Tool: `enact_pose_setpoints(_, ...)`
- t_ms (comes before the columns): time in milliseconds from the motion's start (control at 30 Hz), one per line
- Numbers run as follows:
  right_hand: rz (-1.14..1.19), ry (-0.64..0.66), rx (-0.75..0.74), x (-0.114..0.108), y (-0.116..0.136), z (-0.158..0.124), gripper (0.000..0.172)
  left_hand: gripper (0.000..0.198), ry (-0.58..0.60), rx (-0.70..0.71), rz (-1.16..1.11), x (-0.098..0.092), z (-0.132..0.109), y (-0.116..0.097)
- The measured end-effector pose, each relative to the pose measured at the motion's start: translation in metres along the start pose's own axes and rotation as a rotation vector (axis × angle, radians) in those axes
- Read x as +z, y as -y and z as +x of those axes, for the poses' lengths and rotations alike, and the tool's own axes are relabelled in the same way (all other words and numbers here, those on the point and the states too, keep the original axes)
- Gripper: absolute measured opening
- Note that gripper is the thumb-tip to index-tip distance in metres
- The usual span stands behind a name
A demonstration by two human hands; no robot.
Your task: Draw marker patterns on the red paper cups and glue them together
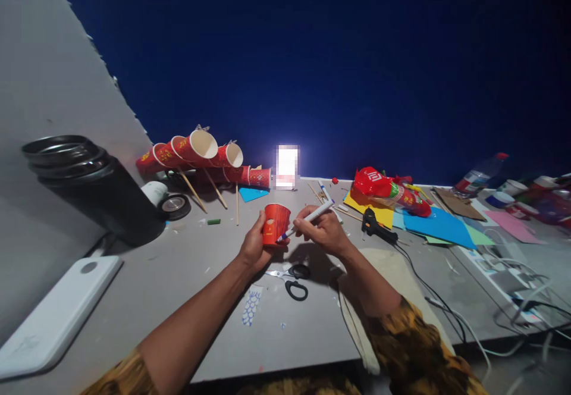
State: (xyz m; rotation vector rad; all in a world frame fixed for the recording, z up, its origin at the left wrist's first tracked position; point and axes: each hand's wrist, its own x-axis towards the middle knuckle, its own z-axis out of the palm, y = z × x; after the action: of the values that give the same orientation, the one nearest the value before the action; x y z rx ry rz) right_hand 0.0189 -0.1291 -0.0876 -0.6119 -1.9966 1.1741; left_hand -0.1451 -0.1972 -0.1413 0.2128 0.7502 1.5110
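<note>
My left hand is wrapped round a red paper cup, holding it upright just above the table. Blue marks show on the cup's right side. Pinched in my right hand is a white marker, its blue tip at the lower right of the cup. Below the cup lie scissors with black handles, resting open on the table. A small paper piece with a blue scale pattern is nearer to me, left of the scissors.
Stacked red cups stand at the back left, near a black flask. A white power bank lies front left. Rightward are a glue gun, a red package, blue paper and tangled cables.
</note>
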Motion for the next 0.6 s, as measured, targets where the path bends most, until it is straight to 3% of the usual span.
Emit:
enact_pose_setpoints(33, 0.013, 0.001, 0.005, 0.0003, 0.0000, 0.0000, 0.025, 0.055, 0.005, -0.004, -0.003, -0.0002, 0.0002, 0.0000)
enact_pose_setpoints(167, 0.017, -0.194, -0.013, 0.0005, 0.0003, 0.0015, 0.025, 0.057, 0.050, -0.021, -0.033, -0.0006, 0.0001, 0.0008)
enact_pose_setpoints(333, 0.007, 0.028, 0.012, -0.0021, 0.0025, -0.0001, 0.025, 0.057, 0.010, -0.014, -0.006, -0.0021, 0.0014, 0.0006)
enact_pose_setpoints(600, 0.070, -0.067, 0.062, -0.0030, -0.0011, 0.0031, 0.030, 0.057, 0.074, -0.054, -0.066, -0.0045, 0.0020, 0.0016)
